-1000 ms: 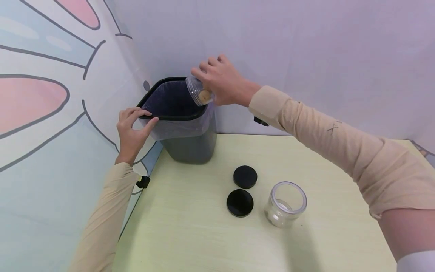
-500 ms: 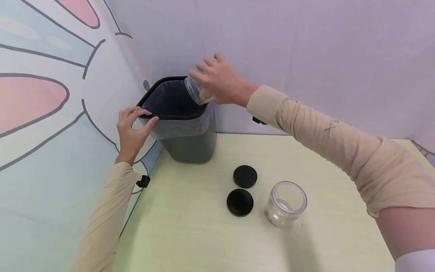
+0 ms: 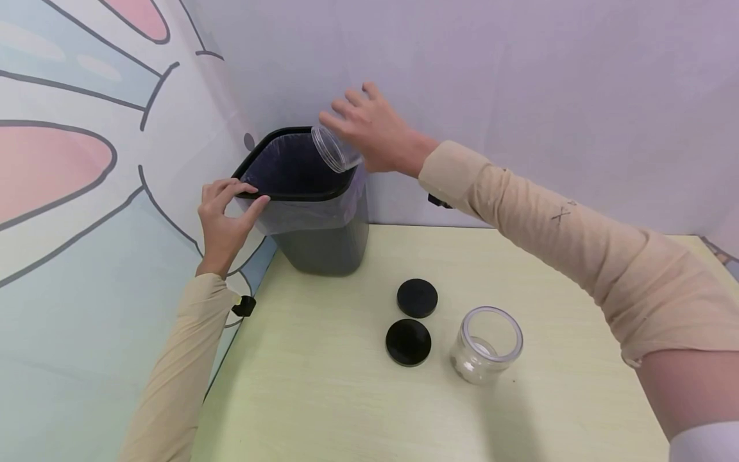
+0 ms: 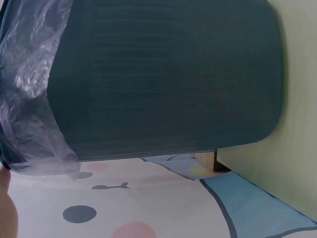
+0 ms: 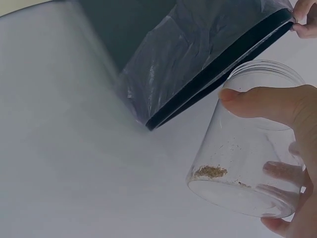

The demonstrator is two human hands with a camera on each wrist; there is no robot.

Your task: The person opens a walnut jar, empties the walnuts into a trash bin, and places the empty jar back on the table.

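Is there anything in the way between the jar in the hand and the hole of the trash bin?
Nothing visible. The right hand holds the clear jar tipped with its mouth right at the back rim of the trash bin. The bin's lined opening is uncovered, and the left hand grips only the near rim.

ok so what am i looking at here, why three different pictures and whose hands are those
These are one person's two bare hands, filmed by a head camera and one camera on each wrist. In the head view, the left hand grips the rim of a dark bin lined with a plastic bag. The right hand holds a clear jar tilted over it; the right wrist view shows just crumbs inside. On the pale table lie two black lids and another open jar.
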